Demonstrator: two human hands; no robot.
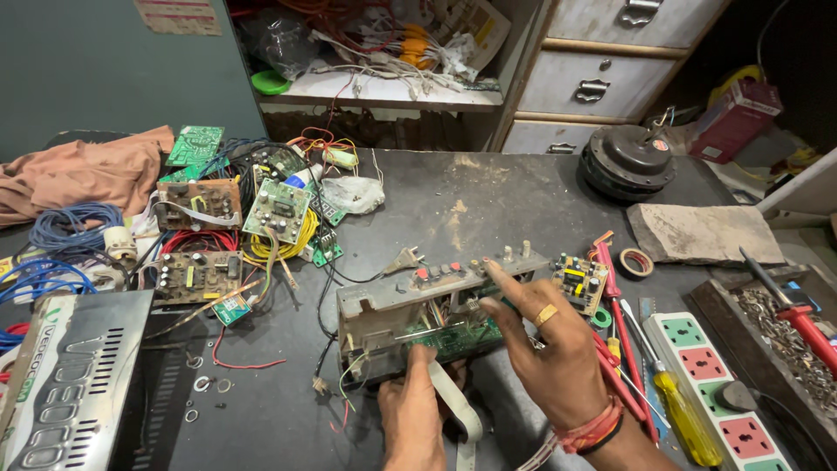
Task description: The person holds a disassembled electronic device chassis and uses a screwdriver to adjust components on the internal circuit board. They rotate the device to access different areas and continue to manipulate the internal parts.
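Grey opened metal chassis [436,310] with green board inside — left hand [410,410] is pinching its white ribbon cable [458,406], right hand [545,349] is spread loose above; tugging could tear the ribbon.

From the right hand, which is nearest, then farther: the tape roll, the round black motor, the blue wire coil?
From the right hand:
1. Tape roll, just to its right.
2. Round black motor, far back right.
3. Blue wire coil, far across on the left.
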